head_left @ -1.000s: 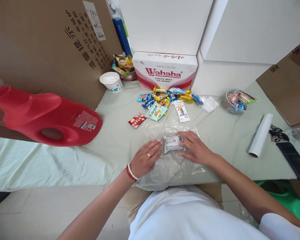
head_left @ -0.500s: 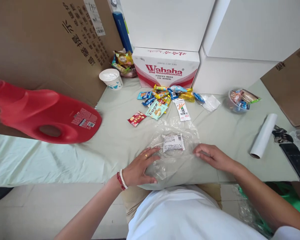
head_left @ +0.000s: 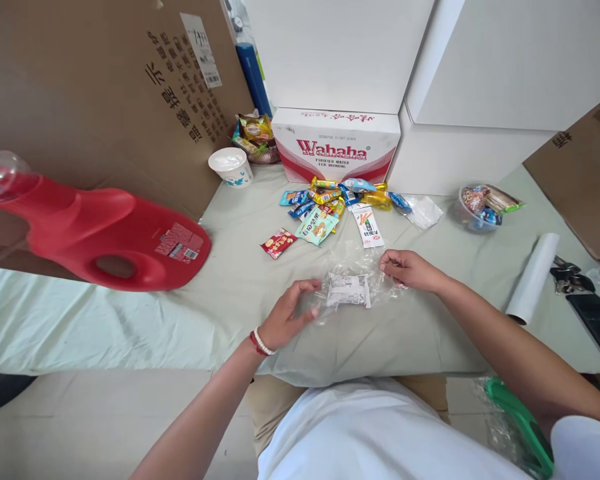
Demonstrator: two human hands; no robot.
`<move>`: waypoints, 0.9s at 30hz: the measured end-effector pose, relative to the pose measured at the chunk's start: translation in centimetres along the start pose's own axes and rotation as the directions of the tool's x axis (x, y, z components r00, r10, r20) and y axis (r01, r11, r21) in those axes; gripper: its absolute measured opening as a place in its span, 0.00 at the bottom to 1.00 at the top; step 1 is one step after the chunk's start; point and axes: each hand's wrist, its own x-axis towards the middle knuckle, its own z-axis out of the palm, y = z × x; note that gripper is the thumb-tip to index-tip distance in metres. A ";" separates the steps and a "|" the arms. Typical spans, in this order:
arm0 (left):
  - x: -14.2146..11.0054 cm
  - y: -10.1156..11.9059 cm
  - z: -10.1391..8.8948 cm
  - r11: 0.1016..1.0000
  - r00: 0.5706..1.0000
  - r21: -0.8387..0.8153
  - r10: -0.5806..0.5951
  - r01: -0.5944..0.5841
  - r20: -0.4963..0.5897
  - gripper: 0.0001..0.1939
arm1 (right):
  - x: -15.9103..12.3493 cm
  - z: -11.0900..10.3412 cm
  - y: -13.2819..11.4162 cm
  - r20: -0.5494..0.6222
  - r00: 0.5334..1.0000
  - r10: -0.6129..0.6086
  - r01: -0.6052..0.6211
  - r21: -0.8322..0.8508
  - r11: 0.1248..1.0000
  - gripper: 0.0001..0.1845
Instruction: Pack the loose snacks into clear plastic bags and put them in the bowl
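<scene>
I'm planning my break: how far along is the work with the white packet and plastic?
Done, it seems: the white packet lies amid the clear plastic. In hand: the right hand pinches the plastic; the left hand is at its left edge. Left, probably: closing the plastic, which lies loose.

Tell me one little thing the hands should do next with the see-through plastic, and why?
I think the left hand might pinch the left edge of the plastic. Its thumb and fingers are apart right beside that edge, while the right hand pinches the other side. The packet lies between them, so holding both sides could keep the plastic steady.
</scene>
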 end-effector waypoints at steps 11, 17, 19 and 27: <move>1.4 -1.6 0.9 0.977 0.965 0.191 -0.037 0.089 -0.258 0.17 | 1.2 -0.2 0.3 0.045 0.999 0.012 -0.007 -0.101 0.995 0.16; 3.2 -0.8 2.3 0.801 0.850 0.439 -0.157 0.407 -0.502 0.15 | 1.5 -0.8 -1.3 -0.019 0.999 -0.047 0.025 -0.619 0.785 0.13; 3.5 -0.6 2.7 0.781 0.825 0.437 -0.169 0.446 -0.540 0.09 | 2.7 -0.8 -2.8 -0.069 0.985 -0.158 0.051 -0.756 0.652 0.13; 5.1 -0.6 2.9 0.775 0.792 0.417 -0.168 0.474 -0.588 0.28 | 11.8 2.5 -5.3 0.069 0.961 -0.267 0.198 -0.848 0.492 0.15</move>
